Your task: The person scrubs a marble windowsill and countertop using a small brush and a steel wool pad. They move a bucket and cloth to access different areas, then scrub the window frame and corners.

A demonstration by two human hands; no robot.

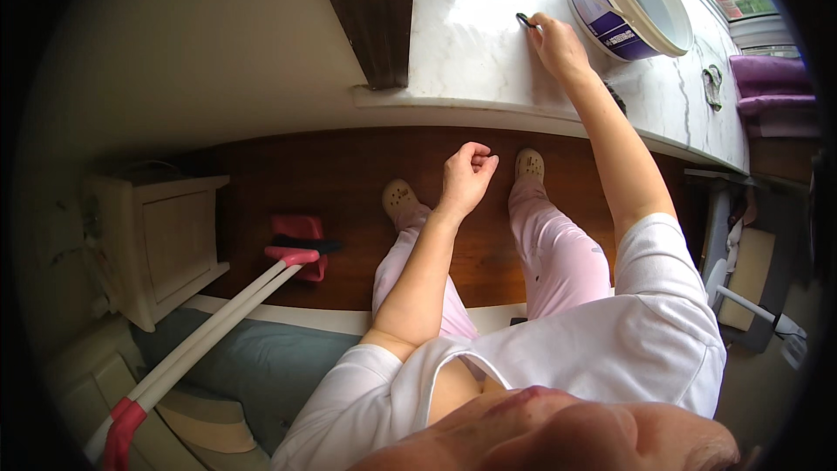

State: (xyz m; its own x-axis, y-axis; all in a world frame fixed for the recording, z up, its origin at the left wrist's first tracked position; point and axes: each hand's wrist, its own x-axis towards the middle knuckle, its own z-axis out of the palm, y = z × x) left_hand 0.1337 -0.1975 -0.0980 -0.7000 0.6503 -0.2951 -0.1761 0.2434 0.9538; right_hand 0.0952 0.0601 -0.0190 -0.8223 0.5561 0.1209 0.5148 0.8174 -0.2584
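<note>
My right hand [559,46] reaches over the white marble-patterned sill [471,72] and pinches a small black loop-shaped item [524,19] between its fingertips. What exactly that item is, I cannot make out. Just right of this hand stands a white plastic bucket [588,10] with a purple printed label and a wire handle. Held in front of my body, above the floor, is my left hand [469,176]. Its fingers are loosely curled together, and nothing shows in them. A dark object [616,99] on the sill is partly hidden behind my right forearm.
A crumpled grey-green cloth [713,87] lies on the sill near purple cushioning [775,84]. A dark wooden post [379,19] borders the sill's left. Below, a red dustpan [297,226] with long white handles [216,333] leans near a pale cabinet [176,242]. Brown flooring [327,157] lies underfoot.
</note>
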